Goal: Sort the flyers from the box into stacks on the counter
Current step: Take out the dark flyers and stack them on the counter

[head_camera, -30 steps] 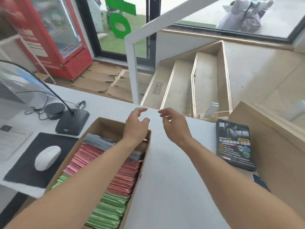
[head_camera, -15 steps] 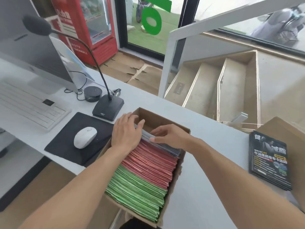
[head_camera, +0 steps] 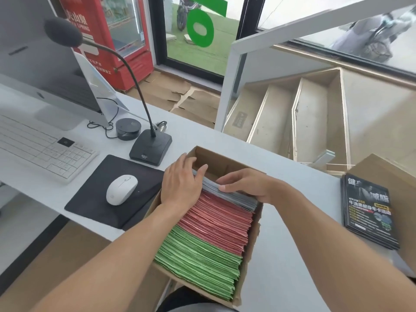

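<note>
Both hands sit in the far end of the cardboard box (head_camera: 227, 162), which lies on the white desk (head_camera: 281, 255) with its near end overhanging the front edge; the left hand (head_camera: 180, 188) rests palm down, fingers spread and lightly curled over the far edge of the grey flyers (head_camera: 234, 197), touching them rather than clenching; the right hand (head_camera: 245, 183) lies flat on the same grey bundle from the other side, thumb pressed along its top edge, and whether the fingers pinch any sheets cannot be told because the hand hides them. The flyers stand on edge, packed in three bands: grey at the far end, red flyers (head_camera: 220, 224) in the middle, green flyers (head_camera: 202, 264) nearest; the paper edges look thin, slightly ragged and uneven. The box is plain brown, open-topped, with a torn right wall. At the desk's right edge lies a neat stack of glossy dark flyers (head_camera: 369, 210) with white and yellow print, well apart from the box. Left of the box, a black mouse mat (head_camera: 90, 206) carries a smooth white mouse (head_camera: 121, 189); behind it stands a black gooseneck microphone (head_camera: 151, 146), and a white keyboard (head_camera: 42, 149) lies toward the left edge.
</note>
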Action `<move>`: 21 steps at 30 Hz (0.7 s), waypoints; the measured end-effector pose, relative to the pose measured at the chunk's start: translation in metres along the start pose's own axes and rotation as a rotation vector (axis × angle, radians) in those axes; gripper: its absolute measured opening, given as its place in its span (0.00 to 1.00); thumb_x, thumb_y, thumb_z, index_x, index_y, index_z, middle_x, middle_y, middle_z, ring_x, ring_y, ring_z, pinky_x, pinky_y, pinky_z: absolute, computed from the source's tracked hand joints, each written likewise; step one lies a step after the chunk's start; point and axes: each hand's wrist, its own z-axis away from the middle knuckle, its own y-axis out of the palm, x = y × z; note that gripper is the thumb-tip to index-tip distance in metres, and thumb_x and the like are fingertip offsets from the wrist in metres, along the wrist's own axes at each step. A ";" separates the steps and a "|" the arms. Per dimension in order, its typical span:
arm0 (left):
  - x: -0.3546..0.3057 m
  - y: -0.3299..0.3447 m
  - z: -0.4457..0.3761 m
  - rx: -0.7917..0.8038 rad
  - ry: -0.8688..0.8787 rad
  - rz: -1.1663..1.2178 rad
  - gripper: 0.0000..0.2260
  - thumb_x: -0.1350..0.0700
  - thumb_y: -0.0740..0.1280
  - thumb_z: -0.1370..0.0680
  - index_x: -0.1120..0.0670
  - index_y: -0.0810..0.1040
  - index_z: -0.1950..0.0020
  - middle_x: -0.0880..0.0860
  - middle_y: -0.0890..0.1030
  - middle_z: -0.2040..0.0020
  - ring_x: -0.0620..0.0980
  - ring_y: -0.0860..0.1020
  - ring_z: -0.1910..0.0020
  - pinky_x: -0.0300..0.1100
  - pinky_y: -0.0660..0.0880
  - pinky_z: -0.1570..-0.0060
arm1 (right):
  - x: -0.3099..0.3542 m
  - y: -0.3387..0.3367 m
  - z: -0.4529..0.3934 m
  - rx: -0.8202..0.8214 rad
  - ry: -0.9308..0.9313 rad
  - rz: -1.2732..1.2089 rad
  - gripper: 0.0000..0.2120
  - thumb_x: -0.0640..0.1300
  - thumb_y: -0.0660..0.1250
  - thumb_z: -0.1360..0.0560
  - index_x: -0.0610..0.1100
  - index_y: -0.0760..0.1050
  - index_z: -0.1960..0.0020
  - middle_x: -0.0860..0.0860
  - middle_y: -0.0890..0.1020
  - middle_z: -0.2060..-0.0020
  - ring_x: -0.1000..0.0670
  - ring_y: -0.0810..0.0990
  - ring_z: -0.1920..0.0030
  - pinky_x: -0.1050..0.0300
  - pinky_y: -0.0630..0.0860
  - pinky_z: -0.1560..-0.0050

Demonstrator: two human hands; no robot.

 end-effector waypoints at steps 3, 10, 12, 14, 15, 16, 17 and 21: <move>0.001 0.000 0.000 0.011 0.008 -0.001 0.27 0.34 0.51 0.17 0.50 0.70 0.26 0.50 0.67 0.23 0.49 0.64 0.23 0.49 0.57 0.24 | 0.001 0.000 0.000 -0.008 0.013 -0.026 0.14 0.55 0.77 0.28 0.54 0.85 0.43 0.49 0.86 0.46 0.46 0.84 0.44 0.45 0.82 0.41; 0.007 0.002 -0.002 0.032 0.031 -0.018 0.32 0.29 0.50 0.20 0.49 0.69 0.26 0.51 0.66 0.22 0.50 0.63 0.22 0.50 0.58 0.24 | 0.001 -0.001 -0.007 -0.003 0.081 -0.070 0.14 0.53 0.79 0.30 0.56 0.86 0.45 0.49 0.85 0.43 0.43 0.81 0.39 0.41 0.79 0.37; 0.008 0.003 -0.003 0.030 0.034 -0.022 0.33 0.28 0.49 0.21 0.49 0.69 0.26 0.50 0.67 0.23 0.50 0.64 0.23 0.50 0.60 0.25 | 0.002 -0.003 -0.009 0.000 0.093 -0.071 0.13 0.51 0.79 0.29 0.56 0.86 0.45 0.49 0.86 0.43 0.43 0.82 0.40 0.41 0.79 0.37; 0.008 0.003 -0.003 0.028 0.036 -0.015 0.34 0.28 0.48 0.21 0.49 0.69 0.26 0.49 0.68 0.23 0.50 0.64 0.24 0.51 0.60 0.24 | 0.005 -0.003 -0.009 -0.007 0.102 -0.078 0.12 0.50 0.78 0.27 0.54 0.86 0.45 0.48 0.86 0.44 0.42 0.82 0.41 0.41 0.80 0.38; 0.007 0.002 -0.003 0.027 0.034 -0.006 0.34 0.28 0.48 0.21 0.49 0.68 0.25 0.49 0.68 0.23 0.50 0.64 0.24 0.51 0.60 0.24 | 0.006 -0.003 -0.008 -0.011 0.102 -0.079 0.11 0.49 0.77 0.26 0.54 0.86 0.45 0.48 0.86 0.45 0.42 0.83 0.41 0.41 0.80 0.39; 0.007 0.002 -0.002 0.027 0.031 0.004 0.35 0.28 0.48 0.21 0.49 0.66 0.24 0.49 0.67 0.23 0.49 0.64 0.23 0.51 0.60 0.24 | 0.008 -0.003 -0.008 -0.021 0.103 -0.077 0.10 0.49 0.76 0.25 0.54 0.86 0.45 0.48 0.86 0.45 0.42 0.83 0.41 0.41 0.80 0.39; 0.007 0.001 -0.001 0.026 0.028 0.013 0.35 0.28 0.49 0.21 0.49 0.65 0.23 0.50 0.67 0.22 0.49 0.64 0.23 0.51 0.59 0.23 | 0.009 -0.003 -0.008 -0.033 0.105 -0.068 0.09 0.49 0.75 0.24 0.54 0.86 0.45 0.48 0.86 0.45 0.43 0.82 0.41 0.41 0.80 0.39; 0.006 0.000 0.000 0.024 0.022 0.031 0.35 0.29 0.49 0.20 0.50 0.61 0.21 0.50 0.66 0.22 0.50 0.64 0.23 0.51 0.58 0.23 | 0.012 -0.005 -0.008 -0.073 0.107 -0.014 0.06 0.50 0.73 0.23 0.55 0.87 0.47 0.50 0.84 0.42 0.44 0.79 0.38 0.40 0.78 0.35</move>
